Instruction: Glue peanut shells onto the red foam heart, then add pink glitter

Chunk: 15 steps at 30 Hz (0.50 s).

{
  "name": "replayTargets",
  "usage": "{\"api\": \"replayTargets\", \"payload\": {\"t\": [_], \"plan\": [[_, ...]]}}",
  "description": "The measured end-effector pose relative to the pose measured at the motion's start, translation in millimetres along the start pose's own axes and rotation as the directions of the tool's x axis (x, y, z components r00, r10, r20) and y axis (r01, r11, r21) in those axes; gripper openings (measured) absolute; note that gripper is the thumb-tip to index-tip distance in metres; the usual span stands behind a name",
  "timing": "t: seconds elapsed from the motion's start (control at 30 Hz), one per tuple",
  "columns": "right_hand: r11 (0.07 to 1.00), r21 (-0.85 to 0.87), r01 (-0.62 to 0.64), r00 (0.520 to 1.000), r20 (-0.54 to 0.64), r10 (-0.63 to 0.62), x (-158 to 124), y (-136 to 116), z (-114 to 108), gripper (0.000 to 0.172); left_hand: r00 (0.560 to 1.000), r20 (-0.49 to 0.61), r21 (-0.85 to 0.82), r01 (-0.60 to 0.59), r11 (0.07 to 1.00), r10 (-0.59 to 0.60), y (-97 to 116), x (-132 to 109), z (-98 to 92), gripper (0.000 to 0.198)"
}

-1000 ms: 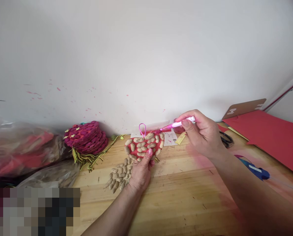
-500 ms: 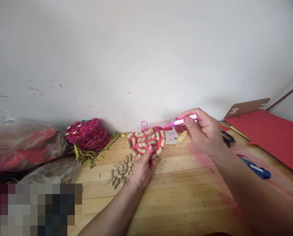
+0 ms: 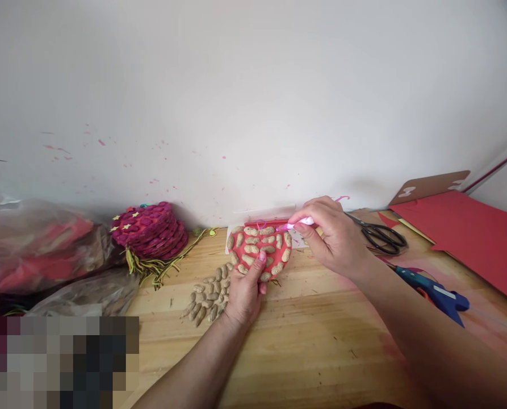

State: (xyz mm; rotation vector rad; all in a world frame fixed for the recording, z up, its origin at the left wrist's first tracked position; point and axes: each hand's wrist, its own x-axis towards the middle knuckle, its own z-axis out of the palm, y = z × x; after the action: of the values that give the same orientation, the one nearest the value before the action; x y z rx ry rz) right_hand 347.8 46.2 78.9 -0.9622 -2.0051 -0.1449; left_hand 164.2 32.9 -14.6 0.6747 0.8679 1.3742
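My left hand (image 3: 245,291) grips the lower edge of a round red disc (image 3: 259,240), its thumb on the front face. Rows of unshelled peanuts cover that face. My right hand (image 3: 332,241) pinches a slim brush-like tool (image 3: 303,222) with a white, pink-stained handle. Its pink tip lies at the disc's upper right edge, by a peanut; whether it touches I cannot tell. A pink loop (image 3: 260,224) shows at the disc's top. Loose peanuts (image 3: 208,296) lie on the table left of my left hand.
A stack of magenta peanut-covered discs (image 3: 151,230) with yellow-black tassels stands at left, beside plastic bags (image 3: 44,244). To the right are black scissors (image 3: 383,238), a blue glue gun (image 3: 434,289) and red sheets (image 3: 478,233). A pink-spattered white wall (image 3: 253,113) rises behind the table.
The peanut disc has shifted slightly right and down, its face tipped differently. My right hand has moved left and lower with the brush-like tool. More of the scissors and glue gun shows.
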Motion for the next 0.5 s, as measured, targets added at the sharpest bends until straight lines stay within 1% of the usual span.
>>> {"api": "replayTargets", "payload": {"t": [0.1,0.2,0.27,0.4,0.5], "plan": [[1.000,-0.024,0.020,0.999,0.028,-0.019,-1,0,4,0.009,1.000,-0.008,0.036,-0.006,0.999,0.006,-1,-1,-1.2,0.044],[0.997,-0.033,0.067,0.996,0.064,-0.065,0,-2,7,0.009,1.000,-0.024,0.091,-0.007,0.996,0.009,-2,-1,-2.6,0.043],[0.995,-0.039,0.089,0.990,0.116,-0.084,-1,-3,9,0.010,0.999,-0.042,0.134,-0.006,0.991,0.011,-2,0,-3.3,0.042],[0.995,-0.061,0.084,0.974,0.216,-0.069,-3,-3,11,0.012,0.995,-0.093,0.179,-0.011,0.984,0.028,0,1,-3.3,0.042],[0.994,-0.060,0.090,0.974,0.213,-0.075,-3,0,11,0.011,0.994,-0.101,0.193,-0.011,0.981,0.031,1,2,-2.8,0.042]]}}
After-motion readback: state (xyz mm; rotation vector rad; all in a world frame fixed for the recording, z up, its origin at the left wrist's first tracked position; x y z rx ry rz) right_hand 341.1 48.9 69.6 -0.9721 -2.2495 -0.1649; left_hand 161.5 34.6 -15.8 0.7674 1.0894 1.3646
